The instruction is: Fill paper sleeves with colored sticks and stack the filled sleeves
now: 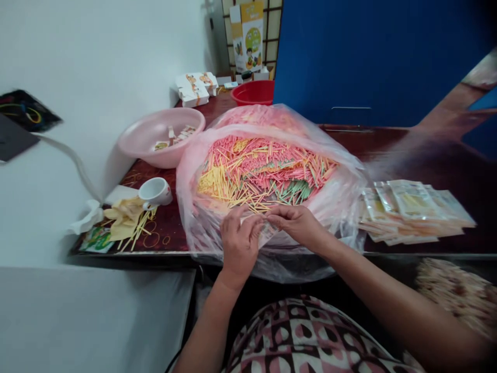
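Note:
A big clear plastic bag (pixel 345 194) full of pink, yellow, green and orange sticks (pixel 260 173) sits on the dark table (pixel 388 147) in front of me. Both my hands meet at its near edge. My left hand (pixel 238 241) and my right hand (pixel 297 223) are closed in a pinch on a small clear packet (pixel 266 232) held between them, just above the bag's rim. What the packet holds is hard to make out.
A stack of filled clear packets (pixel 413 210) lies to the right of the bag. On the left are a white cup (pixel 155 191), loose sticks (pixel 137 228), a pink basin (pixel 161 137), a red basin (pixel 254 92) and printed cartons (pixel 196 88). A blue panel (pixel 373 57) stands behind.

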`<state>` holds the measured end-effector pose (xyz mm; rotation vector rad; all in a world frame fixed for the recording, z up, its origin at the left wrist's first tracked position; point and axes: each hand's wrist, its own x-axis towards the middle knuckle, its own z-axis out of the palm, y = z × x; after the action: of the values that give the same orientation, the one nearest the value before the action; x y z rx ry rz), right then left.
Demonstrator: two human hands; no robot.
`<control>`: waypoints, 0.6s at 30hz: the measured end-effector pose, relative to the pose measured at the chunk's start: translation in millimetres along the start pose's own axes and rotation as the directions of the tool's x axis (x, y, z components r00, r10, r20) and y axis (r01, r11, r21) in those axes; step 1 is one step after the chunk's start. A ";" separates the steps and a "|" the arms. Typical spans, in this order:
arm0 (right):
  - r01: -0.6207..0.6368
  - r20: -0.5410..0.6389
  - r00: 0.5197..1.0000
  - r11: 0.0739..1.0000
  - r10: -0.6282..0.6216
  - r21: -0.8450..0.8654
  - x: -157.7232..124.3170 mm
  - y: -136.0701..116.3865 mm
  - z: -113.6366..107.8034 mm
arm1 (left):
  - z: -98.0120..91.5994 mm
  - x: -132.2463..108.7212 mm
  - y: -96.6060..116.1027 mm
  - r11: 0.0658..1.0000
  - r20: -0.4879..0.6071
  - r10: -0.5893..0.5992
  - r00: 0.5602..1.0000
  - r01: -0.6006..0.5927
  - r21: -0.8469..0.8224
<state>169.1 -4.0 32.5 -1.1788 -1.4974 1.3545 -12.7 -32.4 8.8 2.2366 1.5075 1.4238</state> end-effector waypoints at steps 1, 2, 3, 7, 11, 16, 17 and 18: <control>0.011 -0.016 1.000 1.000 -0.011 0.018 0.2 1.1 0.3 | -2.5 0.8 -2.5 0.993 0.020 -0.091 0.996 0.093 -0.075; 0.030 -0.034 0.999 0.999 -0.028 0.038 0.4 2.1 1.3 | -4.9 2.1 -4.9 0.964 0.071 -0.195 0.978 0.204 -0.169; 0.049 -0.051 0.998 0.997 -0.046 0.055 0.6 3.0 2.9 | -7.2 3.7 -6.9 0.906 0.155 -0.295 0.943 0.327 -0.268; 0.095 -0.024 0.995 0.991 -0.093 0.096 4.0 5.1 10.6 | -16.0 10.5 -11.8 0.569 0.508 -0.444 0.738 0.671 -0.476; 0.158 0.087 0.984 0.987 -0.155 -0.021 8.0 2.3 13.0 | -25.8 14.5 -13.8 0.589 0.539 -0.413 0.734 0.667 -0.457; 0.220 0.069 0.975 0.948 -0.209 -0.229 12.7 0.1 20.0 | -33.7 14.0 -16.9 0.684 0.493 -0.404 0.770 0.613 -0.396; 0.230 0.051 0.973 0.938 -0.225 -0.260 14.5 0.7 22.4 | -35.0 13.5 -17.7 0.720 0.458 -0.408 0.790 0.587 -0.371; 0.242 0.033 0.969 0.926 -0.243 -0.289 17.1 1.4 24.8 | -36.2 12.9 -18.7 0.760 0.417 -0.403 0.814 0.552 -0.344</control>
<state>141.1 5.9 27.4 -1.1246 -1.8202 0.9882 -50.8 -27.3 27.5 1.5444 1.3349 1.0442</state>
